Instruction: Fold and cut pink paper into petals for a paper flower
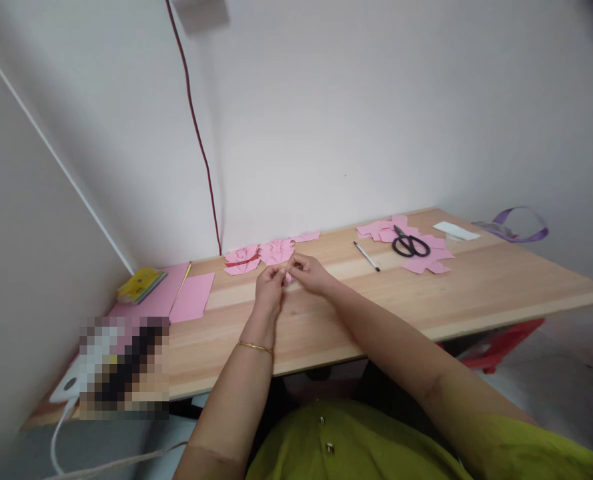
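My left hand [269, 283] and my right hand [310, 272] meet above the middle of the wooden table [476, 287]. Both pinch a small piece of pink paper [287, 275] between their fingertips; most of it is hidden by the fingers. Just behind the hands lie several folded pink paper shapes [269, 255]. A thin gold bangle sits on my left wrist.
Flat pink sheets [192, 297] and a yellow pad [140, 284] lie at the left. A pen [367, 256], black scissors [410, 245] on pink scraps, a white slip [455, 231] and a purple ribbon [520, 228] are at the right. A red cable runs down the wall.
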Available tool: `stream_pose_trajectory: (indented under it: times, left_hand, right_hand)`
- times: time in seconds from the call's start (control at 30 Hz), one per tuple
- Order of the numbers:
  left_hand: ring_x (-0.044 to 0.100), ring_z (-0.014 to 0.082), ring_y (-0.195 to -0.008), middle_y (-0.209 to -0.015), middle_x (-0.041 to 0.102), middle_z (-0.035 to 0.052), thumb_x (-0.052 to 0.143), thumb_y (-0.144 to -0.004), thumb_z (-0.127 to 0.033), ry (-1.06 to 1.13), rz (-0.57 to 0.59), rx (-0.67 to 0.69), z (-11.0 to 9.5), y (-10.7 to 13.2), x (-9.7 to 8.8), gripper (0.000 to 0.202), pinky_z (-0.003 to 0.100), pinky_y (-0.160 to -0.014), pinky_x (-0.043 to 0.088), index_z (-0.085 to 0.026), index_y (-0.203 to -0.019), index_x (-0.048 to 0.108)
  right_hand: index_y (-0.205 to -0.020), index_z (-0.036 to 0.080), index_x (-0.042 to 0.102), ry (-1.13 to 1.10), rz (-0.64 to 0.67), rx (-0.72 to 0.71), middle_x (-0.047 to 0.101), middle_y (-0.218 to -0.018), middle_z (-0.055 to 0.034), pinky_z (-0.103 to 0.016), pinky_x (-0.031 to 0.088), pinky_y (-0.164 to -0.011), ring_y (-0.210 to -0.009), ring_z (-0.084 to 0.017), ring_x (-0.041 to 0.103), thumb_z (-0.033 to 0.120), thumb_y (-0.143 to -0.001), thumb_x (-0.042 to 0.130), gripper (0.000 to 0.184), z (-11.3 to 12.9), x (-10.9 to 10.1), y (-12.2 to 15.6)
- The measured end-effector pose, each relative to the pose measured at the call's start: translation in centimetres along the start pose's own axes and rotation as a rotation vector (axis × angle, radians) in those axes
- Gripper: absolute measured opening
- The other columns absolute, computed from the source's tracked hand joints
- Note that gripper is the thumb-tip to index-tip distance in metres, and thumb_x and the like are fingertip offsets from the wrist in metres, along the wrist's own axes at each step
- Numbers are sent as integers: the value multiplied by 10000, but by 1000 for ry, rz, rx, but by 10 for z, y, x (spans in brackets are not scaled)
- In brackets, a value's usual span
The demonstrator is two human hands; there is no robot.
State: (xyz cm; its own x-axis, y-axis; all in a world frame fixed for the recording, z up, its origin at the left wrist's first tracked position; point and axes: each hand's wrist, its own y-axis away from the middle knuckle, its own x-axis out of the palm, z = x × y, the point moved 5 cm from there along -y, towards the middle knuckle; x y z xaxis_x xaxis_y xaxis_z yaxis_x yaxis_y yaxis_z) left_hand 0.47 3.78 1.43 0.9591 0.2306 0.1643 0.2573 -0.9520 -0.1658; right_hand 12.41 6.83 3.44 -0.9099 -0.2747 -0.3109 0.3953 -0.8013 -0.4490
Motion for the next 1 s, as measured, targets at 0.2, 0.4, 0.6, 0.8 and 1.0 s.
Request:
stream_pose_trajectory:
  times: [0.2,0.4,0.6,0.8,1.0]
  left_hand:
    - [438,75,-495,-549,495,-30,679,-642,-393,91,-17,-117,9,-1,-1,273,214,-512,344,-138,-698,599]
    - [423,71,-488,-512,481,-42,739,-586,-363,26,-45,-52,4,-2,-5,273,209,-509,330,-136,-682,622]
    - [417,74,-478,-505,499,-31,726,-592,-343,-14,-54,-49,1,-1,-5,241,211,-492,305,-133,-683,650]
    - [429,83,-489,-510,523,-23,663,-619,-234,-149,-104,41,-1,-2,-9,101,213,-502,317,-136,-644,666]
    - [442,94,-506,-526,539,-18,587,-625,-168,-230,-102,76,-5,-1,-9,105,212,-508,329,-145,-667,680]
  right_hand:
    - [-667,176,485,-15,-20,40,463,-635,32,-224,312,-570,-599,-103,404,309,-767,511,169,-3,-1,-1]
    - [-697,173,519,-27,39,36,494,-658,25,-228,335,-624,-649,-114,440,332,-797,490,190,0,0,0]
    - [-706,173,530,-33,52,27,502,-660,22,-225,338,-603,-638,-115,442,338,-801,493,194,0,0,0]
    - [-691,174,528,8,57,9,496,-635,24,-224,330,-584,-615,-113,437,341,-803,504,202,-1,1,1]
    - [-661,171,510,23,48,3,473,-625,24,-220,318,-576,-617,-112,421,359,-802,517,234,-2,0,1]
